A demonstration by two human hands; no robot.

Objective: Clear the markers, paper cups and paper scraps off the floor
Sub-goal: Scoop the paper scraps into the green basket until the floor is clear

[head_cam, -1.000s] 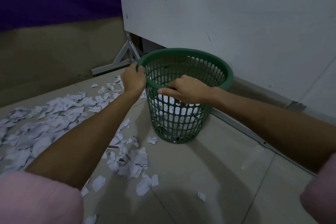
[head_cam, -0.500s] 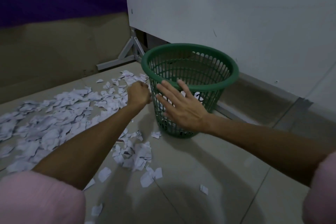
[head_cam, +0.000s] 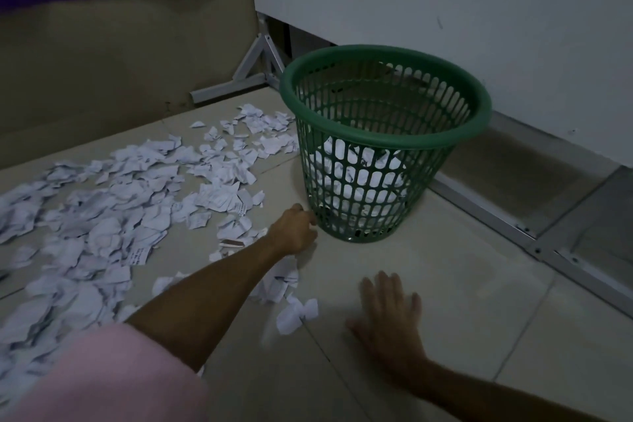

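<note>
A green slatted basket (head_cam: 383,144) stands on the tiled floor (head_cam: 462,284) beside a white panel (head_cam: 445,10), white paper inside. Torn paper scraps (head_cam: 130,202) litter the floor to its left. The left hand (head_cam: 294,231), fingers curled, reaches just beside the basket's base; whether it holds anything cannot be told. The right hand (head_cam: 390,322) lies flat, fingers spread, holding nothing.

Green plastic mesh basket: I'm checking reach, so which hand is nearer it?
Left. The left hand sits beside the green plastic mesh basket's base; the right hand lies farther back, fingers spread.
</note>
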